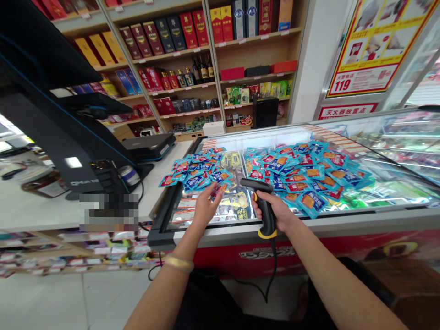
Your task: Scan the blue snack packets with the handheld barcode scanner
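Note:
My right hand [275, 208] is wrapped round the handle of a black and yellow barcode scanner [266, 211], its head pointing left. My left hand [208, 204] hovers over the glass freezer lid, fingers at the edge of a small snack packet [223, 187]; whether it grips the packet is hard to tell. A smaller pile of blue and red packets [195, 172] lies beyond and left of my left hand. To the right of the scanner spreads a larger pile of similar packets [302, 172] on the lid.
A white counter [154, 183] on the left bears a black checkout terminal [85, 151] and a jar [44, 183]. The scanner's cable [274, 270] hangs down before the freezer. Shelves [165, 55] of boxes and bottles stand behind. A cardboard box [402, 284] sits at the lower right.

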A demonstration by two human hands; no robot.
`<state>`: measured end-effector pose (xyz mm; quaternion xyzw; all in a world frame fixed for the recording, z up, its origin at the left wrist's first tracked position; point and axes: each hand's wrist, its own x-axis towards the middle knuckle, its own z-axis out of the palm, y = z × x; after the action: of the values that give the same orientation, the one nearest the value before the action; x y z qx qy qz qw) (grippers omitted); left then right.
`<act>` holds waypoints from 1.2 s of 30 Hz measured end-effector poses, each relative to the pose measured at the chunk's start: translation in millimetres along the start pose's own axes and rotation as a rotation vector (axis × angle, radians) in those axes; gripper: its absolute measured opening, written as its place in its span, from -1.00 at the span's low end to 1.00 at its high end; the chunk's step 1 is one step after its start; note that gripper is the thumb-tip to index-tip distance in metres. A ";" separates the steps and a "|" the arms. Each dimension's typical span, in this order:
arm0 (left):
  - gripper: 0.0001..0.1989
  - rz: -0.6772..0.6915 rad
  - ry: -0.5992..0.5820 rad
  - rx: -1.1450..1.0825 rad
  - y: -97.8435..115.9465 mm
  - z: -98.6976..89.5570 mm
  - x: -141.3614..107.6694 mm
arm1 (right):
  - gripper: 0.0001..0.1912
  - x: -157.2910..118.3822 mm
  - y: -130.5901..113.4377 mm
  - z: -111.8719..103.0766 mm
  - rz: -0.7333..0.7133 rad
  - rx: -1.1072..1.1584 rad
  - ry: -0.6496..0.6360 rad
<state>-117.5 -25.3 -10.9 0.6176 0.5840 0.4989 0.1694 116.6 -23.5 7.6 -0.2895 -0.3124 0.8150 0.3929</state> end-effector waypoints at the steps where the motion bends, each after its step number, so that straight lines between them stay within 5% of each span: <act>1: -0.48 -0.081 -0.005 -0.122 1.5 -0.5 0.1 | -0.77 -0.3 -0.1 0.2 -0.001 -0.002 0.002; 5: -0.42 -0.304 -0.076 -0.539 4.4 -2.3 1.1 | -0.75 -2.9 -1.1 3.6 -0.011 -0.022 0.001; 8: -0.45 -0.351 -0.063 -0.627 2.8 -2.2 2.0 | -0.73 -5.6 -1.7 7.4 -0.014 -0.073 -0.007; 21: -0.42 -0.279 -0.158 -0.304 23.4 -5.1 -4.2 | -0.70 -7.3 0.5 10.4 -0.038 -0.105 -0.058; 31: -0.34 -0.236 -0.183 -0.239 16.8 -2.9 -2.6 | -0.70 -7.0 -0.3 10.1 -0.019 -0.060 -0.052; 36: -0.43 -0.041 -0.083 -0.103 21.3 11.1 5.3 | -0.71 -6.5 -6.8 -0.2 -0.092 0.030 -0.020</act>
<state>-97.6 -21.9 3.3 0.6159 0.5626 0.4988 0.2354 123.2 -25.5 14.0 -0.2610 -0.3172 0.8034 0.4310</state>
